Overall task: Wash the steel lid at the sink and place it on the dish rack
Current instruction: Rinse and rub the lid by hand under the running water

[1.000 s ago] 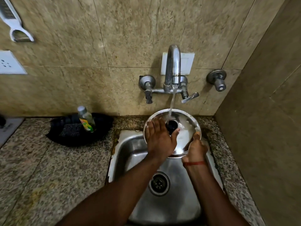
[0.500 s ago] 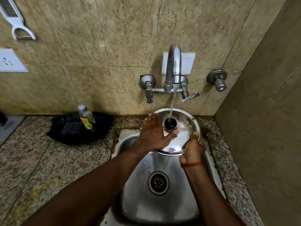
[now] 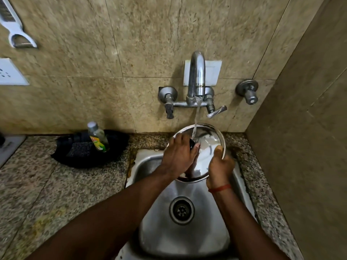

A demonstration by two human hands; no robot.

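Observation:
The round steel lid (image 3: 208, 147) with a black knob is tilted over the back of the steel sink (image 3: 187, 231), under the running tap (image 3: 196, 79). Water falls onto the lid beside the knob. My right hand (image 3: 220, 166) grips the lid's near right rim, thumb on its face. My left hand (image 3: 179, 154) lies flat on the lid's left half, fingers straight, mostly covering the knob. No dish rack is in view.
A detergent bottle (image 3: 97, 136) stands in a black tray (image 3: 90, 149) with a scrubber on the granite counter (image 3: 56, 194) to the left. A side wall (image 3: 300, 147) closes in on the right. The sink drain (image 3: 181, 210) is uncovered.
My left hand has slid over the lid's face from its left edge back toward the knob, rubbing it. The right hand has kept its hold on the rim, and the lid has tilted a little.

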